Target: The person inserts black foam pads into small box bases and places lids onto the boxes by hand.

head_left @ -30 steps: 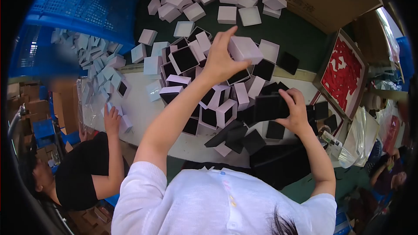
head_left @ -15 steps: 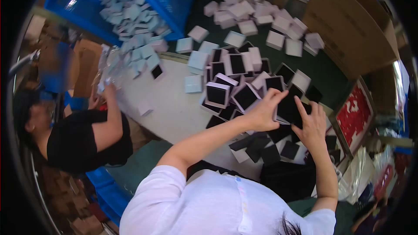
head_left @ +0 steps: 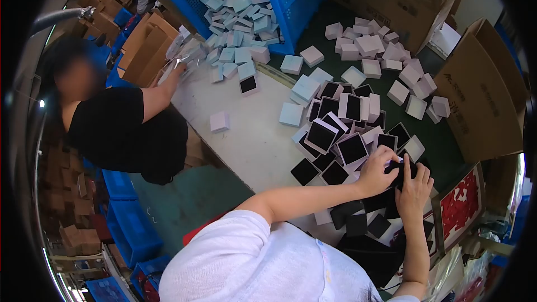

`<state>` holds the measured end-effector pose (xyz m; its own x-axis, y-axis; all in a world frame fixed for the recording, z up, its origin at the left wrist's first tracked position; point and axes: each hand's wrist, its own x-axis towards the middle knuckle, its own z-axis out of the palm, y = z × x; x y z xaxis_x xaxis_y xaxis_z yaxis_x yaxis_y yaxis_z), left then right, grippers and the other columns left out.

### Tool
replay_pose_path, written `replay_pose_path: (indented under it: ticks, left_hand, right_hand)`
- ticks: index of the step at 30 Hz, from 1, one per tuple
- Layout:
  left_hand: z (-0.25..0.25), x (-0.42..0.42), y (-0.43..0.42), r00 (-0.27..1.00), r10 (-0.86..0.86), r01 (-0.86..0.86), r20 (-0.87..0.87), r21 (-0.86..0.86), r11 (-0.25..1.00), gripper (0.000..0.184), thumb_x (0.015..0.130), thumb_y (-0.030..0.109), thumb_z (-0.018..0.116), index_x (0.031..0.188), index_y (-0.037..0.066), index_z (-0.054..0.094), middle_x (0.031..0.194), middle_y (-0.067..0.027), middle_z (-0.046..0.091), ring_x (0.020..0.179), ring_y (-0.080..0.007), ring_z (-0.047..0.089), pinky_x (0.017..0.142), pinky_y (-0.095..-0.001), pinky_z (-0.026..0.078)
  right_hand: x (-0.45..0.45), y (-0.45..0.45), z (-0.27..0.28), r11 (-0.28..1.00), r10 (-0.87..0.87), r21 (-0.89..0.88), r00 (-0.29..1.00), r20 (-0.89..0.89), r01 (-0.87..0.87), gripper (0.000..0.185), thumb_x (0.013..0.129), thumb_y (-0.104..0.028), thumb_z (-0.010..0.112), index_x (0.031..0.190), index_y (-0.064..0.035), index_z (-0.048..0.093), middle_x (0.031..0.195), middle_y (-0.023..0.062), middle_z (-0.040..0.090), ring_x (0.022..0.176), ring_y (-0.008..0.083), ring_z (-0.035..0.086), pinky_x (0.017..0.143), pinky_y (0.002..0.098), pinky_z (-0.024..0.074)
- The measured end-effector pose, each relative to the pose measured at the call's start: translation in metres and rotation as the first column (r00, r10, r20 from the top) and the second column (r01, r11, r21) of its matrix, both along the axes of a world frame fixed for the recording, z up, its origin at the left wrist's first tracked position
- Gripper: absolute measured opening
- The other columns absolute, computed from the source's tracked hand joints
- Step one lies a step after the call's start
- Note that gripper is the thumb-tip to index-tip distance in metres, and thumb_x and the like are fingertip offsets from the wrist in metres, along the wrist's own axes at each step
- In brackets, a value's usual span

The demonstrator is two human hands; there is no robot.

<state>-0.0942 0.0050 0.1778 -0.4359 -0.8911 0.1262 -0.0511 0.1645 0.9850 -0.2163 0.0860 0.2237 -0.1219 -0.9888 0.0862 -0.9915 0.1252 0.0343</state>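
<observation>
Both hands are at the right edge of a heap of small boxes, around a small box with a black insert (head_left: 397, 174). My left hand (head_left: 376, 174) grips its left side, thumb and forefinger curved about it. On the right side, my right hand (head_left: 413, 190) holds it with the forefinger stretched along the edge. The fingers cover most of this box. Open white boxes with black inserts (head_left: 352, 149) are heaped just left of the hands. Loose black pieces (head_left: 378, 226) lie below them, near my body.
A blue crate (head_left: 279, 5) on its side spills closed white boxes (head_left: 240, 3). More white boxes (head_left: 369, 45) lie at the back, beside cardboard cartons (head_left: 475, 95). A tray of red pieces (head_left: 462, 198) stands at right. A person in black (head_left: 131, 128) works at left.
The view has swung left, so the table things appear further right. My hands have come closer together over the black-lined box, which is now more covered by the fingers.
</observation>
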Motion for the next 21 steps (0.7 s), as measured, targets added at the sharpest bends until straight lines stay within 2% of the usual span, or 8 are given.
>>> replay_pose_path:
  ticks: [4, 6, 8, 10, 12, 14, 18, 21]
  left_hand:
    - [-0.019, -0.005, -0.009, 0.997, -0.051, 0.04, -0.059, -0.174, 0.984, 0.017, 0.077, 0.006, 0.072, 0.089, 0.001, 0.062, 0.097, -0.0138, 0.061, 0.092, -0.0283, 0.061, 0.081, -0.0327, 0.048]
    - [-0.031, -0.002, -0.027, 0.994, -0.039, 0.055, -0.107, 0.157, 0.986, 0.012, 0.08, 0.0, 0.068, 0.09, 0.0, 0.062, 0.1, -0.0095, 0.065, 0.094, -0.0157, 0.062, 0.081, -0.0304, 0.049]
    - [-0.018, 0.009, -0.042, 0.982, -0.118, 0.157, -0.145, 0.302, 0.94, 0.024, 0.079, 0.005, 0.069, 0.102, 0.003, 0.064, 0.109, -0.0067, 0.066, 0.095, -0.0144, 0.062, 0.081, -0.0263, 0.047]
    - [0.012, 0.006, -0.035, 0.992, -0.116, 0.124, -0.046, 0.292, 0.948, 0.038, 0.084, 0.015, 0.071, 0.118, 0.004, 0.061, 0.116, -0.0067, 0.063, 0.108, -0.0118, 0.055, 0.092, -0.0244, 0.039]
    - [-0.001, -0.004, -0.037, 0.979, -0.159, 0.189, -0.126, 0.279, 0.942, 0.034, 0.091, 0.02, 0.065, 0.121, 0.004, 0.061, 0.114, -0.0065, 0.064, 0.104, -0.0111, 0.056, 0.089, -0.0226, 0.04]
    - [-0.007, -0.006, -0.042, 0.956, -0.219, 0.292, -0.194, 0.583, 0.759, 0.033, 0.098, 0.025, 0.056, 0.122, 0.003, 0.061, 0.111, -0.0064, 0.066, 0.101, -0.0101, 0.056, 0.086, -0.0216, 0.041]
    - [0.006, -0.011, -0.04, 0.934, -0.333, 0.355, -0.126, 0.414, 0.838, 0.036, 0.094, 0.008, 0.056, 0.129, 0.004, 0.056, 0.123, -0.0068, 0.06, 0.119, -0.0157, 0.053, 0.103, -0.0268, 0.037]
    - [0.005, -0.019, -0.042, 0.858, -0.512, 0.506, -0.043, 0.247, 0.827, 0.051, 0.086, 0.0, 0.059, 0.135, 0.007, 0.051, 0.138, -0.0106, 0.046, 0.129, -0.0217, 0.045, 0.106, -0.031, 0.034]
  right_hand:
    - [-0.004, 0.0, 0.001, 1.0, -0.013, -0.002, 1.0, 0.014, 0.013, 0.083, 0.062, -0.015, 0.076, 0.14, -0.0162, 0.046, 0.119, 0.0156, 0.049, 0.112, 0.0319, 0.046, 0.087, 0.0418, 0.0374]
    - [-0.017, 0.002, 0.003, 0.989, -0.139, -0.035, 0.987, 0.083, 0.143, 0.082, 0.061, -0.016, 0.077, 0.137, -0.0172, 0.048, 0.117, 0.0154, 0.05, 0.112, 0.0321, 0.047, 0.086, 0.0407, 0.0385]
    - [-0.038, 0.007, 0.002, 0.977, -0.162, -0.097, 0.954, 0.251, 0.191, 0.075, 0.064, -0.016, 0.076, 0.134, -0.0148, 0.051, 0.112, 0.0157, 0.052, 0.105, 0.0329, 0.051, 0.086, 0.0402, 0.0418]
    - [-0.046, 0.007, -0.014, 0.978, -0.04, -0.109, 0.672, 0.739, 0.178, 0.066, 0.069, -0.014, 0.071, 0.133, -0.0117, 0.052, 0.109, 0.0164, 0.053, 0.099, 0.0328, 0.054, 0.087, 0.0387, 0.0445]
    - [-0.038, 0.006, -0.024, 0.983, 0.016, -0.104, 0.5, 0.866, 0.149, 0.06, 0.074, -0.014, 0.066, 0.132, -0.0106, 0.052, 0.106, 0.0165, 0.054, 0.098, 0.0318, 0.056, 0.089, 0.0363, 0.0448]
    - [-0.037, 0.006, -0.025, 0.984, -0.042, -0.029, 0.386, 0.921, 0.177, 0.062, 0.074, -0.009, 0.063, 0.134, -0.0097, 0.05, 0.112, 0.0139, 0.056, 0.106, 0.0262, 0.054, 0.096, 0.0328, 0.0397]
    - [-0.044, 0.008, -0.037, 0.959, 0.011, -0.105, 0.336, 0.942, 0.263, 0.059, 0.077, -0.011, 0.066, 0.134, -0.0121, 0.051, 0.111, 0.0102, 0.057, 0.102, 0.0222, 0.056, 0.092, 0.0314, 0.043]
    - [-0.044, 0.004, -0.044, 0.93, -0.001, -0.027, 0.076, 0.997, 0.366, 0.056, 0.08, -0.01, 0.064, 0.134, -0.0105, 0.05, 0.118, 0.0077, 0.057, 0.106, 0.0177, 0.054, 0.094, 0.0291, 0.0415]
